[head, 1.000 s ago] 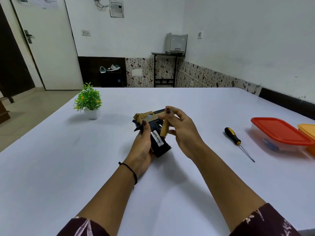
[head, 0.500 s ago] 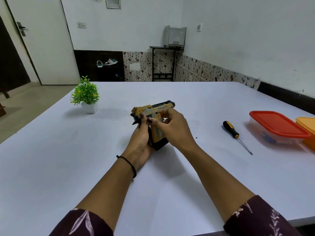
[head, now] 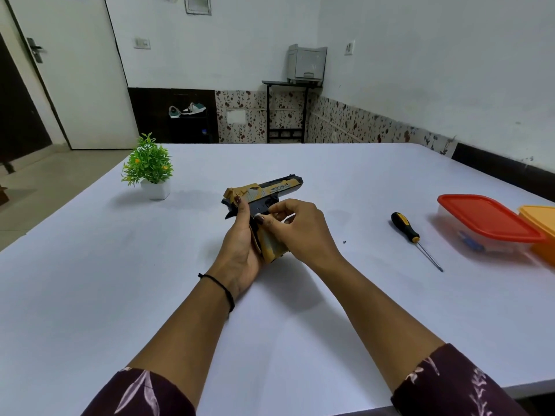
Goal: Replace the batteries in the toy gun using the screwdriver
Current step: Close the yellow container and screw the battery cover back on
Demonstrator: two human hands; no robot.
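Two hands work over the white desk [head: 90, 295]: left hand [head: 240, 250] fingers clamped around the toy gun [head: 267, 193] grip, right hand [head: 300, 232] fingers pinched on its cover. Screwdriver [head: 405, 228] lies well right, untouched; a tiny screw [head: 344, 242] nearby suggests refastening remains.

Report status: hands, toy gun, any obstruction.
Left hand and right hand both on toy gun. Screwdriver idle on table. Nothing in the way.
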